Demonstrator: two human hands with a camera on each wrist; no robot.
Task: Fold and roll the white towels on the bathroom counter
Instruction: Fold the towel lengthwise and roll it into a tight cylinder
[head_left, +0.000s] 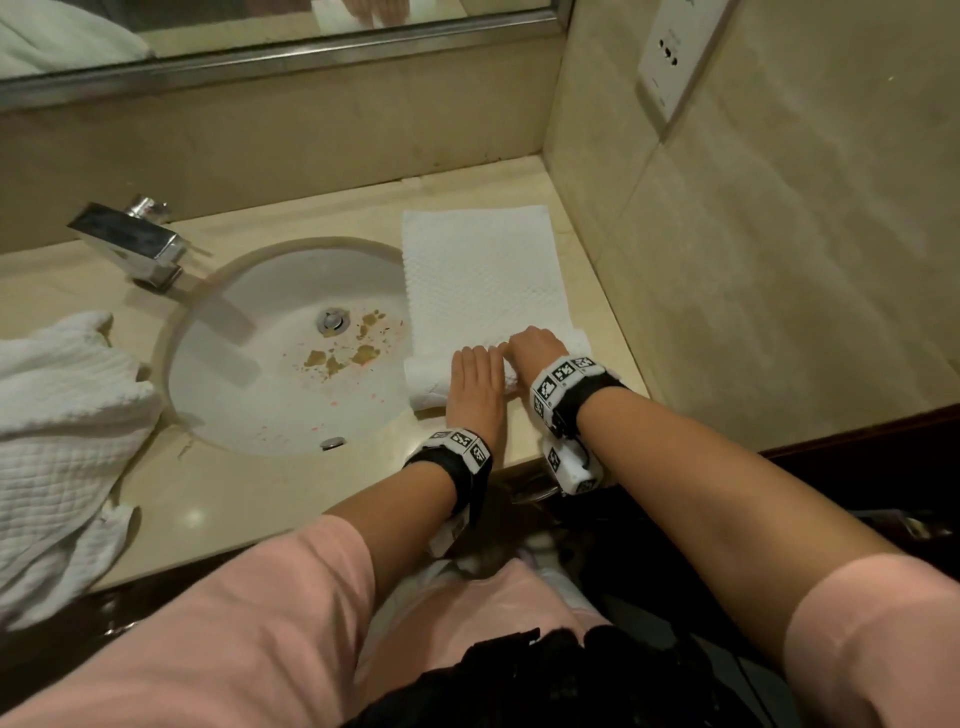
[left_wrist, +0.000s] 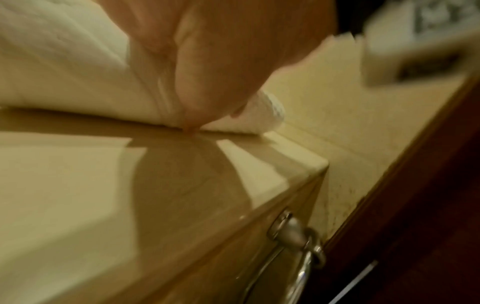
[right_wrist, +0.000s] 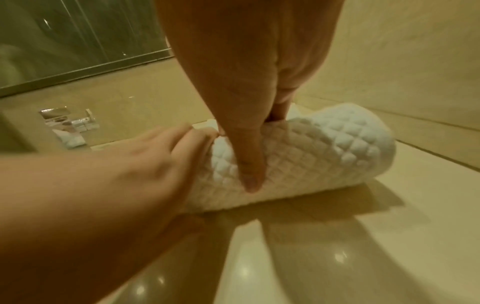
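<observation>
A white waffle towel (head_left: 483, 270) lies as a long strip on the counter (head_left: 291, 488) right of the sink. Its near end is wound into a roll (head_left: 426, 382), which fills the right wrist view (right_wrist: 324, 154). My left hand (head_left: 477, 366) lies over the roll's left half, fingers draped across the top (right_wrist: 182, 144) and thumb (left_wrist: 207, 72) down its near side, tip touching the counter. My right hand (head_left: 534, 345) grips the right half, its thumb (right_wrist: 249, 164) pressed into the near side and the fingers curled over the far side.
The sink (head_left: 182, 332), with brown stains in its basin, is just left of the towel; a chrome faucet (head_left: 135, 244) stands behind it. A crumpled white towel (head_left: 57, 441) is heaped at the counter's left. A tiled wall (head_left: 779, 260) closes the right side. A metal fitting (left_wrist: 296, 232) hangs below the front edge.
</observation>
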